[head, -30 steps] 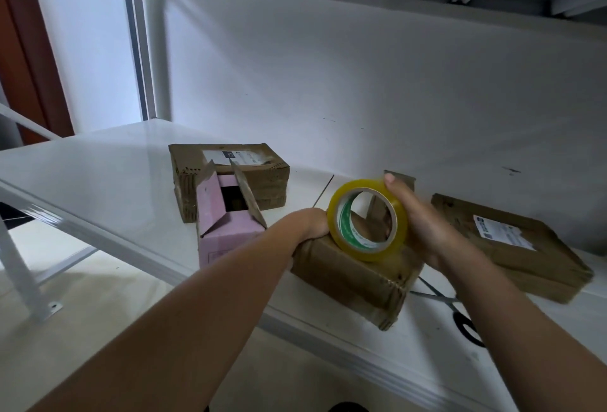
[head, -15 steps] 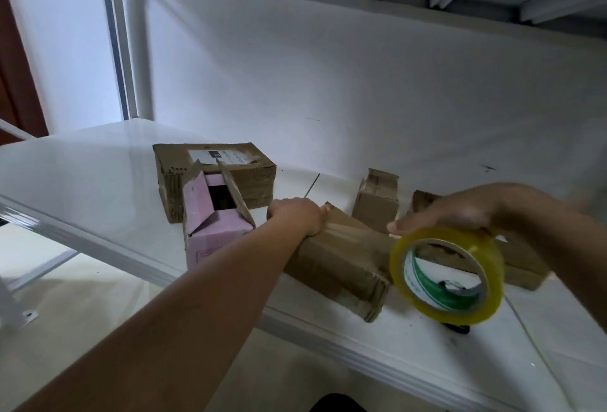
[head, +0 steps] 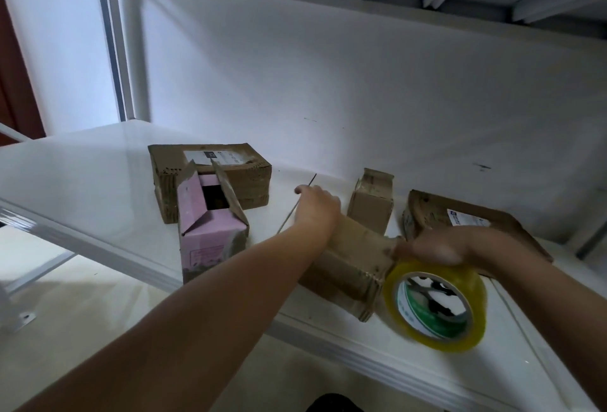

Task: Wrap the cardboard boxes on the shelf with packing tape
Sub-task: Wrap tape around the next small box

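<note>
Right hand (head: 437, 247) has its grip curled over the top of the packing tape roll (head: 435, 306), holding it upright on edge at the front edge of the shelf (head: 82, 181), touching the near right corner of the cardboard box (head: 348, 263). That roll is translucent yellow with a white and green core, and scissors (head: 433, 305) show dark through its hole. Left hand (head: 317, 206) lies on the far end of the same box, fingers bent over it and pressing it down. This box is brown and worn, with frayed corrugated edges, angled across the shelf's front edge. Nearer the left end stand a pink box (head: 210, 231) with open flaps and a labelled brown box (head: 210, 175) behind it. A small box (head: 371, 204) and a flat labelled box (head: 466, 221) lie toward the back wall.
</note>
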{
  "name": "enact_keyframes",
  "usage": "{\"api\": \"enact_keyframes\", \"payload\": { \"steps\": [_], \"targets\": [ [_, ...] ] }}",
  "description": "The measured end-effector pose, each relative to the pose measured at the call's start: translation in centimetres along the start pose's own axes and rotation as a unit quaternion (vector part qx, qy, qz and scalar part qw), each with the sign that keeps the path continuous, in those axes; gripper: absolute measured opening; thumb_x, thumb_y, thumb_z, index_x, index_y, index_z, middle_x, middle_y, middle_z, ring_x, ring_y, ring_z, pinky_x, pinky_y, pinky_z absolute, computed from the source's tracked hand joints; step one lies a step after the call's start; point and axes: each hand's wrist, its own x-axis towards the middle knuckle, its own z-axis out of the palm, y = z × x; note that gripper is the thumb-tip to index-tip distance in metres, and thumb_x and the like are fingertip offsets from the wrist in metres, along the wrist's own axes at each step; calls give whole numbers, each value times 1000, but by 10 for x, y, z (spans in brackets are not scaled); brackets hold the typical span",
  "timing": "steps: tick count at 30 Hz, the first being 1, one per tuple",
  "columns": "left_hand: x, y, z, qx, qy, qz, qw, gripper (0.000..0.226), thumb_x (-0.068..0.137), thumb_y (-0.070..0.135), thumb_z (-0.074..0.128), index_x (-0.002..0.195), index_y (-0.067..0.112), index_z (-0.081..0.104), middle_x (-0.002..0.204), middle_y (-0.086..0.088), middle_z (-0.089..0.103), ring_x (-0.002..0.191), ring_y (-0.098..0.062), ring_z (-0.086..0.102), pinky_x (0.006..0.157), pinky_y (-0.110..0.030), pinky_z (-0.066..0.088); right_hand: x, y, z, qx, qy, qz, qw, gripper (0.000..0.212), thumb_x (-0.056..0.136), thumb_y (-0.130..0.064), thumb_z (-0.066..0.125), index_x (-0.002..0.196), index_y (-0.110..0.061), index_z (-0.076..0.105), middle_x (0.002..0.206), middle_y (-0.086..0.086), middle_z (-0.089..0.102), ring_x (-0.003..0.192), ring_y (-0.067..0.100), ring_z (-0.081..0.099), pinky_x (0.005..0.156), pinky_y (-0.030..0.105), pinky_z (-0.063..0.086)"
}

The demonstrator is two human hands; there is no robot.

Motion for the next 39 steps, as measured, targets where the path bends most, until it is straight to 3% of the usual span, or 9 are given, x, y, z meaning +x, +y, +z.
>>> {"api": "enact_keyframes", "payload": {
  "steps": [4,10,15,20,26,32,34,37,39],
  "targets": [
    [0,28,-11,35,53,91,994,70,91,29,58,146,5,22,143,-18,36,133,-35,33,107,-50,30,2,-2,4,20,21,-17,999,47,101,-46,31,124,-15,57,133,9,53,109,22,50,91,30,34],
    [-10,55,-22,-148,85,94,981,61,86,15,61,138,11,31,134,-11,43,123,-28,41,97,-40,36,10,3,6,52,29,-45,997,32,103,-39,29,94,-24,56,100,-2,51,83,7,47,74,21,35],
    [-24,38,-20,-184,153,104,965,43,89,14,53,130,12,40,130,-10,47,121,-28,42,98,-43,35,15,19,15,124,33,-43,991,34,99,-46,35,99,-22,58,106,2,54,99,17,53,99,36,39],
    [-21,-9,-13,-254,-24,-85,963,56,96,45,41,140,11,32,138,-13,40,125,-32,41,97,-48,38,12,33,30,240,35,-61,968,32,96,-48,39,98,-24,59,108,6,62,99,22,58,95,39,44],
    [-18,-55,17,-536,-223,-139,803,57,100,53,29,102,2,56,81,-12,57,67,-21,55,58,-29,47,-4,40,7,341,26,-170,924,48,65,-60,64,87,-20,76,88,6,71,78,22,67,75,39,54],
    [-15,-60,32,-675,-356,-172,623,33,102,38,37,98,13,57,54,-4,50,42,-13,50,54,-27,53,-26,8,-34,553,110,-298,770,25,55,-51,67,60,-29,77,62,-2,71,53,11,67,49,27,55],
    [-14,-59,27,-646,-350,-157,660,35,101,38,39,105,8,58,69,-8,59,56,-19,60,69,-36,55,-26,-13,-34,573,120,-317,746,31,59,-52,65,67,-23,76,57,-5,67,49,8,64,48,22,52],
    [-10,-62,9,-602,-189,-143,762,48,102,40,35,124,2,53,121,-14,54,109,-33,55,82,-38,42,-17,-37,-39,549,182,-308,756,44,64,-62,65,86,-23,70,63,-7,71,55,7,67,52,20,53],
    [-11,-65,-8,-658,-61,-135,738,40,101,30,36,115,0,57,121,-18,58,103,-29,55,78,-34,38,-10,-50,-45,537,221,-296,758,44,72,-64,64,85,-22,70,67,-7,72,60,8,69,56,22,54]
  ]
}}
